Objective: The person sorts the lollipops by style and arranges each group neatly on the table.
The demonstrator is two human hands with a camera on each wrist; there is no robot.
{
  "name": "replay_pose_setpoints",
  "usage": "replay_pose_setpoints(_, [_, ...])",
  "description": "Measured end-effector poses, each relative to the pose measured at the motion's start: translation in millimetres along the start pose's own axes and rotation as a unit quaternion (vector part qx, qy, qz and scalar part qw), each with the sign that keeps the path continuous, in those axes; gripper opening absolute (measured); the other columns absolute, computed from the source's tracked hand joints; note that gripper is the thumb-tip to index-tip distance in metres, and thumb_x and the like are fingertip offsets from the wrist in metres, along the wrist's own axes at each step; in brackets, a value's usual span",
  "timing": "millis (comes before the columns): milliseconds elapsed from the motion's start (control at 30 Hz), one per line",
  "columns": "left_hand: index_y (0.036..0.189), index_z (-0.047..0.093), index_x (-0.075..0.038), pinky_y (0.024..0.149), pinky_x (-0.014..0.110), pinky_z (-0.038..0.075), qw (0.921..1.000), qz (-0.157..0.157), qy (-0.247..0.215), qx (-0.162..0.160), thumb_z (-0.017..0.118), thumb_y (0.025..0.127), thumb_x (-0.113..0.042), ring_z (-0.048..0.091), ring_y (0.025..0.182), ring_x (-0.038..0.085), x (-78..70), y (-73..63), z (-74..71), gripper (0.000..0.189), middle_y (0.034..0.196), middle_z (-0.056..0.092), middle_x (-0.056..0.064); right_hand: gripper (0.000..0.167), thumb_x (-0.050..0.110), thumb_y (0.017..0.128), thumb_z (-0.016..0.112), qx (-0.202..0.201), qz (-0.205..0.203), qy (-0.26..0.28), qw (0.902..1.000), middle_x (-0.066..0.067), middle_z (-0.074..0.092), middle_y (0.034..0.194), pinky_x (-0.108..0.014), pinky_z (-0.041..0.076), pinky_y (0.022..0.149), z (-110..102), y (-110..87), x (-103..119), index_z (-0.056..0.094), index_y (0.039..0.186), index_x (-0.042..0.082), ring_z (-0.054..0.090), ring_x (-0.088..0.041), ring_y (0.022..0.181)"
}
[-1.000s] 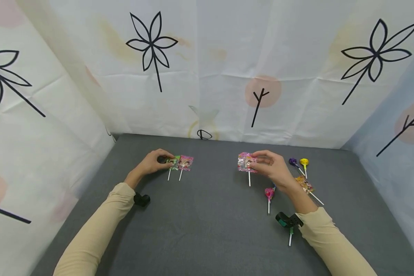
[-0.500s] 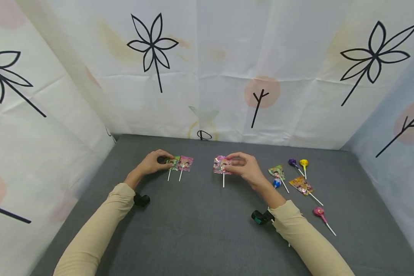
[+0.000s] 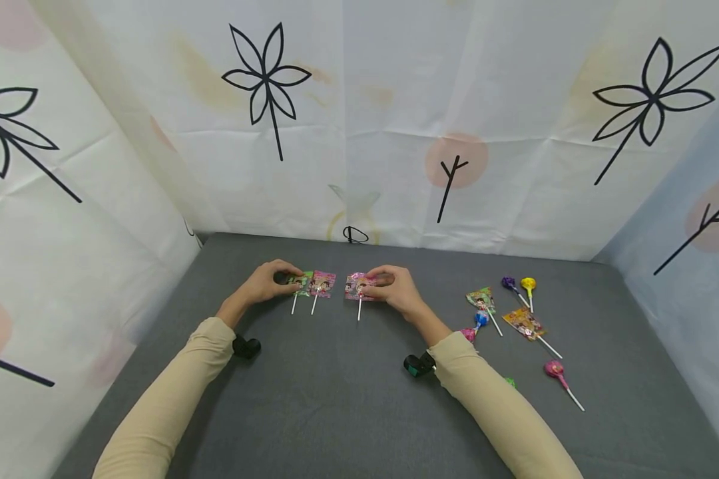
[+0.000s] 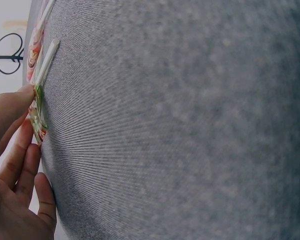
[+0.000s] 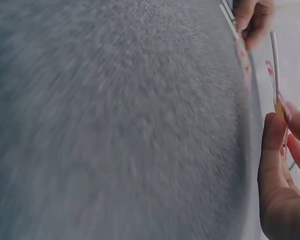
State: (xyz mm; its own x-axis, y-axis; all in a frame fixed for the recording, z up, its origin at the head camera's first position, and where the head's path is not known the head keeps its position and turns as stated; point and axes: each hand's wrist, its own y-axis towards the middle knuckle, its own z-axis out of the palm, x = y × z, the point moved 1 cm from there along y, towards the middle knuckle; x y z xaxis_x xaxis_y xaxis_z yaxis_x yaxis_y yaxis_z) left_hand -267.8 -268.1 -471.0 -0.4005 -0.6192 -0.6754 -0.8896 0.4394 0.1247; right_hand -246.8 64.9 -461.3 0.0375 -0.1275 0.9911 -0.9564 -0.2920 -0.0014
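Note:
My left hand [image 3: 266,282] pinches a green-wrapped flat lollipop [image 3: 303,283] at the back of the grey table, between thumb and fingers. Right beside it lies a pink-wrapped flat lollipop [image 3: 323,283], its white stick toward me. A second pink-wrapped lollipop [image 3: 353,286] is in my right hand [image 3: 395,289], gripped by the right edge of its wrapper with the stick pointing down. In the right wrist view this lollipop [image 5: 277,95] is held off the table, thumb and fingers on its wrapper. A small gap separates it from the pink one on the table.
Toward the right lie a green flat lollipop [image 3: 480,299], an orange one [image 3: 524,322], and round lollipops in purple [image 3: 508,282], yellow [image 3: 528,284], blue [image 3: 481,319] and pink [image 3: 554,368]. My right forearm partly covers another pink one [image 3: 469,334] and a green one [image 3: 510,382].
My right hand has moved left with the pink lollipop, from the right part of the table to near the pair at my left hand. My left hand has stayed in place.

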Motion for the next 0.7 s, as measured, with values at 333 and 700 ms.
replay_pose_setpoints(333, [0.117,0.073,0.000,0.089,0.056,0.043,1.0000,0.000,0.002,-0.002,0.079,0.091,-0.007,0.056,0.101,0.035,2.0,-1.2,0.8,0.027,0.116,0.063,0.017,0.031,-0.002,0.087,0.080,-0.003,0.002,-0.042,0.9991,-0.021,0.071,0.094,-0.039,0.058,0.070,22,17.5,-5,0.069,0.115,-0.009,0.072,-0.026,0.077])
replay_pose_setpoints(700, [0.117,0.073,-0.001,0.088,0.057,0.043,1.0000,-0.004,0.007,-0.001,0.079,0.092,-0.011,0.056,0.101,0.035,3.5,-0.2,0.5,0.028,0.117,0.062,0.017,0.029,0.008,0.084,0.086,-0.027,-0.010,-0.146,0.9889,-0.013,0.072,0.093,-0.038,0.055,0.068,25,28.2,-4,0.074,0.110,-0.001,0.069,-0.024,0.080])
